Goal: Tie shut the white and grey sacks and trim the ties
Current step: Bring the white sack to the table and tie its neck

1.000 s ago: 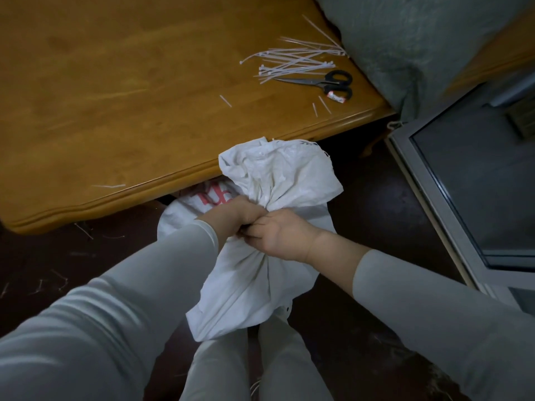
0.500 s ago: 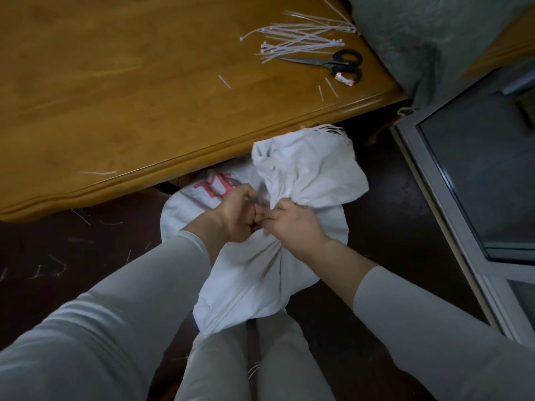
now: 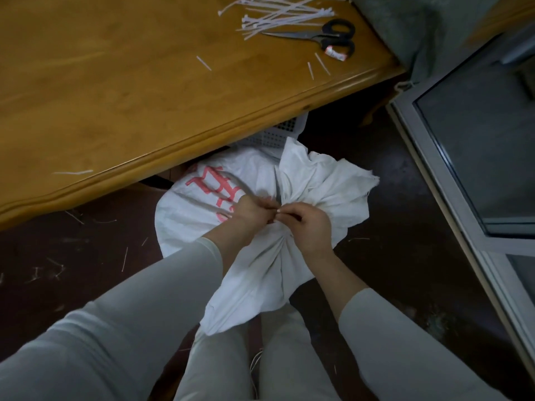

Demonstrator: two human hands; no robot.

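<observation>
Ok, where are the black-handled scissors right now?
In the head view, the black-handled scissors lie upper right on the wooden table, beside the pile of white cable ties, near its right corner.

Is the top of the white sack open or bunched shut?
Bunched shut: the white sack is gathered into a tight neck where the left hand and right hand pinch it. Whether it is tied yet, cannot tell.

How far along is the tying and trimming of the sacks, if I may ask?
Done: offcuts on the table suggest some ties were already cut. In hand: left hand and right hand pinch the white sack at its gathered neck. Left: trimming with the scissors; whether the grey sack is tied is hidden.
</observation>
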